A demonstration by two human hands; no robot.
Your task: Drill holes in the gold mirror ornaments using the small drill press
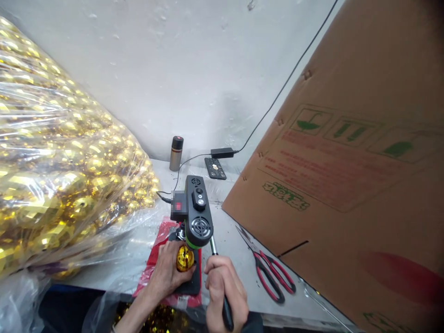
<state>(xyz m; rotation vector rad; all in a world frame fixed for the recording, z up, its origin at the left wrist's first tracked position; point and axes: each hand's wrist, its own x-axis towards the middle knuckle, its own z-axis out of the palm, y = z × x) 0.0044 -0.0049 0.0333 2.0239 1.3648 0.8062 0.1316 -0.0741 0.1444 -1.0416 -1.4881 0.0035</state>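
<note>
A small gold faceted ball (pixel 185 258) is gripped between the thumb and fingers of my left hand (pixel 168 270). It sits under the green-ringed end of a black machine (pixel 199 210), over a dark base (pixel 189 287). My right hand (pixel 226 291) is closed around the black handle of a metal lever (pixel 213 245) at the machine's right side. Under the base lies a red plastic sheet (pixel 149 266).
A large clear bag of gold balls (pixel 69 175) fills the left. A cardboard box (pixel 347 152) leans on the right. Scissors (pixel 268 273) lie beside it. Behind the machine are a bottle (pixel 175 153), a black adapter with cable (pixel 222 152) and a dark phone-like item (pixel 215 169).
</note>
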